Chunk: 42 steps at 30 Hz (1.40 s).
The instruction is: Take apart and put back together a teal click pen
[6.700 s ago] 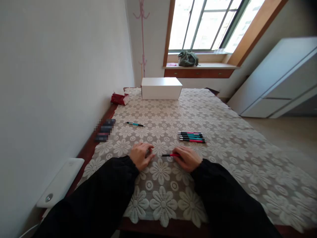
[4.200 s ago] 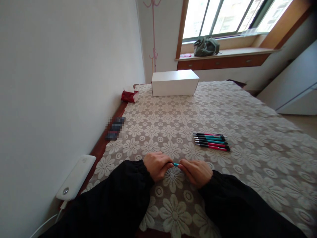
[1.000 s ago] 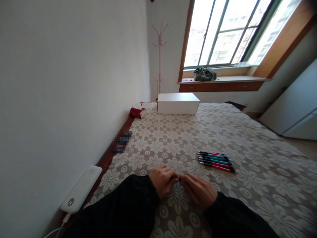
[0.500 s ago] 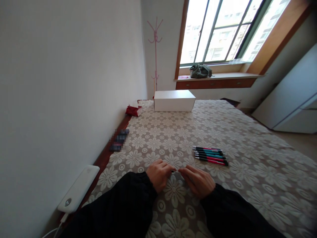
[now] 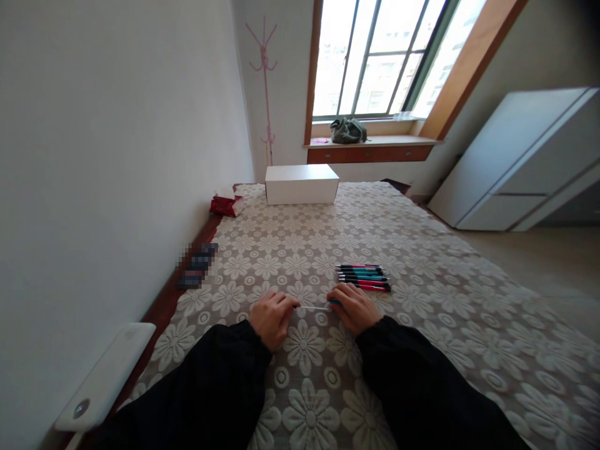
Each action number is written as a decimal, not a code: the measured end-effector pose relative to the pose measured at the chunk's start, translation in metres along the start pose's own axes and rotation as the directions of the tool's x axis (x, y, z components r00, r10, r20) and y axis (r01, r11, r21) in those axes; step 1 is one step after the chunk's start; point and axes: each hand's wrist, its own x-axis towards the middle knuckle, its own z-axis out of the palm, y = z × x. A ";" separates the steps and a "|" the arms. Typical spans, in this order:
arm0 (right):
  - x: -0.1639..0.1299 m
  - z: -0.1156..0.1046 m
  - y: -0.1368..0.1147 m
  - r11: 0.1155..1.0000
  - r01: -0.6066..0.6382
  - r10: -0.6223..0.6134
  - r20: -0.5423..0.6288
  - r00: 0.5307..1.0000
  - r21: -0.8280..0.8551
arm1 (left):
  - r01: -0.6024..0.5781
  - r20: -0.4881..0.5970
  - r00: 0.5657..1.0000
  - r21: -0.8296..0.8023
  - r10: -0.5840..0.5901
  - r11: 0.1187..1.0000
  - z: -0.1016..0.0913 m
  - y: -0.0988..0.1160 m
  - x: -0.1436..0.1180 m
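A thin white rod that looks like a pen refill (image 5: 313, 307) spans the gap between my hands, just above the flowered cloth. My left hand (image 5: 272, 317) pinches its left end, where a small dark tip shows at the fingers. My right hand (image 5: 355, 307) is closed round a teal piece, apparently a pen barrel (image 5: 334, 301), at the rod's other end; most of it is hidden by the fingers. Just beyond my right hand lies a row of several pens (image 5: 360, 275) with black grips and red or teal barrels, side by side, tips to the left.
A patterned cloth (image 5: 304, 412) covers the table. At its far end stands a white box (image 5: 301, 190), with a red packet (image 5: 226, 206) to its left. A blurred dark object (image 5: 199, 265) and a white power strip-like device (image 5: 105, 375) lie along the wall side.
My hands have moved apart, and a longer stretch of the white rod shows between them. A teal piece now shows at my right fingers. The camera view has shifted to the right.
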 end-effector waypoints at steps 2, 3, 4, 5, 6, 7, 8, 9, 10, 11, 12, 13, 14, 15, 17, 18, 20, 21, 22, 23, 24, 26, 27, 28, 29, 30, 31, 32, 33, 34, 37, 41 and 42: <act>0.000 0.000 -0.004 1.000 0.023 -0.022 -0.067 0.998 0.009 | -0.044 0.006 0.999 -0.019 0.044 0.999 0.001 0.000 0.000; 0.001 -0.001 -0.008 0.999 0.046 -0.043 -0.105 0.994 0.027 | -0.062 0.009 0.998 -0.028 0.062 0.998 0.002 0.000 0.000; 0.001 -0.001 -0.013 0.996 0.074 -0.066 -0.140 0.988 0.054 | -0.075 0.011 0.997 -0.035 0.076 0.997 0.002 0.000 0.000; 0.001 -0.002 -0.019 0.991 0.104 -0.089 -0.167 0.982 0.086 | -0.087 0.009 0.996 -0.046 0.087 0.995 0.003 0.000 0.000; 0.001 -0.002 -0.024 0.984 0.130 -0.107 -0.185 0.977 0.117 | -0.096 0.003 0.995 -0.062 0.096 0.993 0.003 -0.001 0.000; 0.001 -0.001 -0.030 0.979 0.150 -0.123 -0.187 0.975 0.141 | -0.103 -0.008 0.995 -0.083 0.102 0.991 0.004 -0.001 0.000; 0.001 0.000 -0.035 0.974 0.166 -0.137 -0.184 0.973 0.156 | -0.109 -0.023 0.994 -0.107 0.107 0.988 0.004 -0.001 -0.001; 0.001 0.001 -0.039 0.970 0.177 -0.147 -0.176 0.973 0.166 | -0.115 -0.042 0.993 -0.134 0.110 0.984 0.005 -0.001 -0.001; 0.000 0.003 -0.042 0.967 0.185 -0.156 -0.164 0.974 0.174 | -0.121 -0.060 0.992 -0.160 0.113 0.980 0.005 -0.001 -0.001; 0.000 0.005 -0.045 0.964 0.193 -0.166 -0.153 0.974 0.181 | -0.127 -0.075 0.991 -0.183 0.115 0.975 0.005 -0.001 -0.002; 0.000 0.006 -0.046 0.962 0.200 -0.175 -0.144 0.974 0.186 | -0.133 -0.084 0.989 -0.201 0.119 0.970 0.006 0.000 -0.002; 0.000 0.008 -0.047 0.960 0.206 -0.182 -0.138 0.974 0.189 | -0.140 -0.090 0.988 -0.216 0.123 0.966 0.006 0.000 -0.003; 0.000 0.008 -0.047 0.959 0.210 -0.187 -0.133 0.973 0.189 | -0.145 -0.093 0.988 -0.229 0.126 0.963 0.006 0.000 -0.003; 0.000 0.008 -0.047 0.959 0.212 -0.190 -0.130 0.973 0.187 | -0.146 -0.094 0.987 -0.237 0.127 0.960 0.006 0.001 -0.003; 0.001 0.007 -0.047 0.960 0.211 -0.189 -0.131 0.973 0.182 | -0.138 -0.093 0.989 -0.244 0.118 0.960 0.007 0.001 -0.003; 0.001 0.006 -0.047 0.962 0.206 -0.184 -0.132 0.974 0.181 | -0.130 -0.092 0.990 -0.241 0.111 0.962 0.007 0.001 -0.003; 0.001 0.003 -0.047 0.966 0.184 -0.161 -0.133 0.978 0.183 | -0.108 -0.090 0.992 -0.218 0.090 0.970 0.007 0.000 -0.003; 0.001 0.003 -0.046 0.969 0.163 -0.140 -0.133 0.981 0.187 | -0.088 -0.090 0.993 -0.198 0.072 0.976 0.006 0.000 -0.003; 0.001 0.002 -0.046 0.972 0.136 -0.111 -0.132 0.985 0.194 | -0.059 -0.089 0.995 -0.172 0.044 0.983 0.006 -0.001 -0.003; 0.001 0.002 -0.045 0.974 0.108 -0.083 -0.130 0.988 0.201 | -0.022 -0.090 0.996 -0.143 0.010 0.989 0.006 -0.001 -0.002; 0.001 0.002 -0.045 0.974 0.083 -0.057 -0.128 0.990 0.210 | 0.016 -0.091 0.996 -0.116 -0.026 0.993 0.006 -0.002 -0.002; 0.000 0.003 -0.044 0.971 0.056 -0.029 -0.117 0.993 0.231 | 0.065 -0.078 0.994 -0.074 -0.071 0.995 0.005 -0.003 -0.001; 0.000 0.003 -0.044 0.969 0.057 -0.034 -0.101 0.994 0.239 | 0.068 -0.063 0.995 -0.063 -0.071 0.996 0.005 -0.003 -0.001; 0.000 0.004 -0.044 0.967 0.067 -0.048 -0.082 0.996 0.245 | 0.059 -0.044 0.997 -0.057 -0.061 0.997 0.005 -0.003 0.000; 0.000 0.004 -0.044 0.965 0.080 -0.067 -0.060 0.996 0.250 | 0.044 -0.025 0.999 -0.056 -0.046 0.997 0.005 -0.004 0.000; -0.001 0.005 -0.045 0.963 0.094 -0.087 -0.040 0.995 0.254 | 0.029 -0.010 1.000 -0.058 -0.029 0.998 0.005 -0.004 0.001; -0.001 0.006 -0.045 0.961 0.105 -0.102 -0.024 0.994 0.256 | 0.013 -0.001 1.000 -0.063 -0.013 0.998 0.005 -0.004 0.001; -0.001 0.007 -0.045 0.960 0.111 -0.111 -0.014 0.994 0.258 | -0.005 0.000 1.000 -0.073 0.005 0.997 0.005 -0.004 0.001; -0.002 0.007 -0.045 0.960 0.112 -0.113 -0.009 0.994 0.259 | -0.027 -0.006 1.000 -0.086 0.026 0.996 0.006 -0.004 0.001; -0.002 0.008 -0.045 0.960 0.109 -0.112 -0.006 0.994 0.259 | -0.053 -0.018 0.999 -0.101 0.051 0.993 0.006 -0.004 0.001; -0.003 0.010 -0.044 0.953 0.122 -0.126 -0.005 0.992 0.279 | -0.135 -0.057 0.990 -0.133 0.128 0.982 0.007 -0.003 0.001; -0.003 0.014 -0.044 0.931 0.178 -0.183 -0.014 0.983 0.320 | -0.195 -0.048 0.981 -0.131 0.191 0.972 0.008 -0.003 0.000; -0.003 0.015 -0.044 0.929 0.184 -0.189 -0.014 0.982 0.322 | -0.197 -0.044 0.980 -0.131 0.193 0.972 0.009 -0.003 0.000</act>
